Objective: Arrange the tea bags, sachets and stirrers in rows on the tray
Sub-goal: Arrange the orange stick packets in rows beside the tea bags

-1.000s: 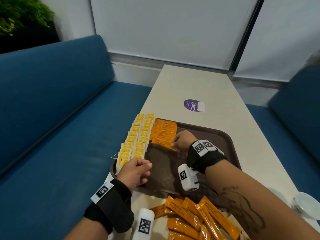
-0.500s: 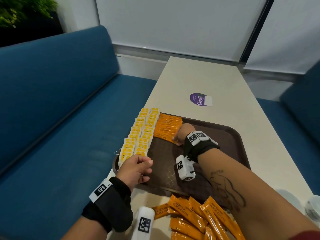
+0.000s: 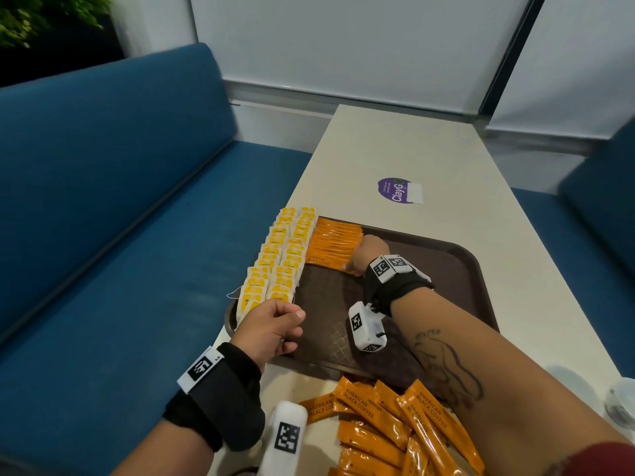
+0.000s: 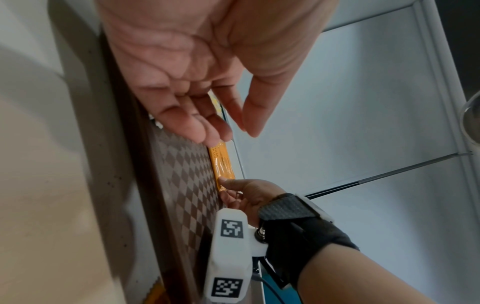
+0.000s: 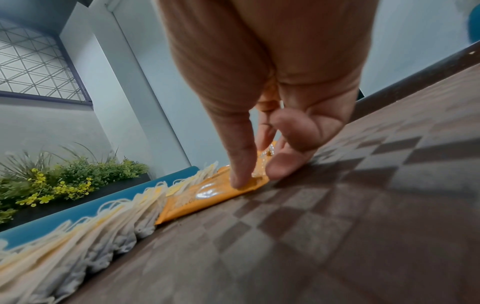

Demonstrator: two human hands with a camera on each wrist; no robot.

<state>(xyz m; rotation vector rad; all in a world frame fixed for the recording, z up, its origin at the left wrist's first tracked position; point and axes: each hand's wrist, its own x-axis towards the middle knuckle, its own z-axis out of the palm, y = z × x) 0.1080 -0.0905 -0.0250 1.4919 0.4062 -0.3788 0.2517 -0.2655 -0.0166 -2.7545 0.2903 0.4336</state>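
Note:
A brown tray (image 3: 446, 269) lies on the table. Two rows of yellow tea bags (image 3: 281, 262) run along its left side. A row of orange sachets (image 3: 333, 242) fills its far left part. My right hand (image 3: 355, 267) is at the near right end of that row. Thumb and fingers pinch the end of the nearest orange sachet (image 5: 207, 195), which lies flat against the tea bags. My left hand (image 3: 292, 324) hovers over the tray's near left corner, fingers loosely curled, holding nothing. Loose orange sachets (image 3: 395, 424) lie piled on the table in front of the tray.
A purple sticker (image 3: 398, 190) is on the table beyond the tray. Blue sofa seats (image 3: 120, 235) flank the table on both sides. A clear glass vessel (image 3: 622, 400) stands at the table's right edge. The tray's right half shows bare brown surface.
My right hand has carried the sachet further from me and laid it against the orange row. The left hand has stayed over the tray's near left corner.

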